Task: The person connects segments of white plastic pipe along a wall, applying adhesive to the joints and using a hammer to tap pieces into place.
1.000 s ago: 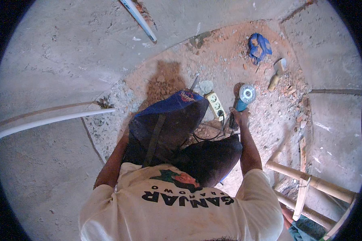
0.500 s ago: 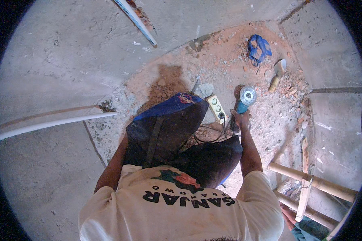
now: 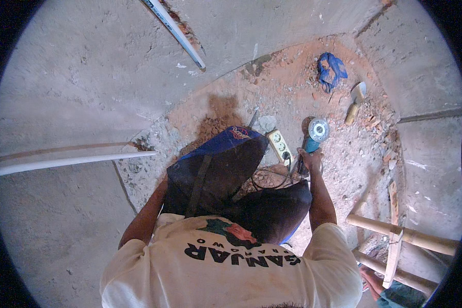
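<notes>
My right hand (image 3: 312, 158) is closed around the body of an angle grinder (image 3: 310, 145), which has a teal head and a round metal disc (image 3: 319, 130) turned up toward me. Its black rear end points back toward my right knee. Just left of it lies a cream power strip (image 3: 279, 147) with a black plug in its near socket, and a dark cord (image 3: 259, 186) loops beside my knees. Only my left forearm (image 3: 146, 215) shows; the left hand is hidden behind my bent leg.
Rubble covers the floor, with a blue crumpled bag (image 3: 331, 72) and a wooden-handled trowel (image 3: 352, 114) beyond the grinder. A white pipe (image 3: 77, 163) juts in at left; a blue-white bar (image 3: 177, 36) lies against the wall. A bamboo ladder (image 3: 403, 235) and another person's limb (image 3: 373, 282) are lower right.
The whole view has shifted slightly, with the floor things a little lower in the picture. My right hand stays on the angle grinder, which keeps its place beside the power strip.
</notes>
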Tool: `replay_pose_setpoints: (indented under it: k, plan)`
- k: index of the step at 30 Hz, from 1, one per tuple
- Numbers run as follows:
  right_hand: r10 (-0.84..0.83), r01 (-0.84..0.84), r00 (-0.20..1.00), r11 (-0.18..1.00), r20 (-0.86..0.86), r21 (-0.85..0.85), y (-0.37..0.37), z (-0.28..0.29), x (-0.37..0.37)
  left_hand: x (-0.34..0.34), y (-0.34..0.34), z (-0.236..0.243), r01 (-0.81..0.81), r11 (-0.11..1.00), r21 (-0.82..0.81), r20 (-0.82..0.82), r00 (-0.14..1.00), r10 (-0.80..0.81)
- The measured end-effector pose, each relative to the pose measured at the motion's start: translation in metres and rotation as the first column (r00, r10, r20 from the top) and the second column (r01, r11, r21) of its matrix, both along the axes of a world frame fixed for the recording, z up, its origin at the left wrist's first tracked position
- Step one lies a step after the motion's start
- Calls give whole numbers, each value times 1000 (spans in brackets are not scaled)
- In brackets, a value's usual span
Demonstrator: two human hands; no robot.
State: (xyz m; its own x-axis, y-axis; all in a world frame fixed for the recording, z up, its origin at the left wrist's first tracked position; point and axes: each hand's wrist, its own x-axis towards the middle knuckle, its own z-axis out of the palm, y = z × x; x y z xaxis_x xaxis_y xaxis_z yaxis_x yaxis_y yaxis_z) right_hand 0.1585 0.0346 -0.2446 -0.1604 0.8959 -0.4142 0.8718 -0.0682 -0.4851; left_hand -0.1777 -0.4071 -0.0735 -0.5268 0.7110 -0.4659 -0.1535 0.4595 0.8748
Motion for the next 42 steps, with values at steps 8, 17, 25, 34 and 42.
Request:
replay_pose_setpoints:
  k: [8, 17, 25, 34, 42]
  plan:
    - [0, 0, 1000, 1000, 14, 0, -3, 6, -2, 11, -17, 53, 240, 967, -84, -135, 959, -250]
    - [16, -15, 1000, 999, 26, -43, -2, 7, -2, -13, -71, 85, 5, 959, -283, 156, 987, 41]
    - [57, -52, 996, 997, 76, -64, -1, 17, 2, -36, -131, 93, 57, 939, -338, 17, 998, -55]
    - [37, -38, 999, 933, 9, 357, 19, 14, 8, -52, -178, 30, -21, 951, -308, -362, 927, -97]
    - [215, -74, 958, 825, -190, 560, 35, 88, -58, -49, -138, 61, 65, 945, -321, -136, 984, -114]
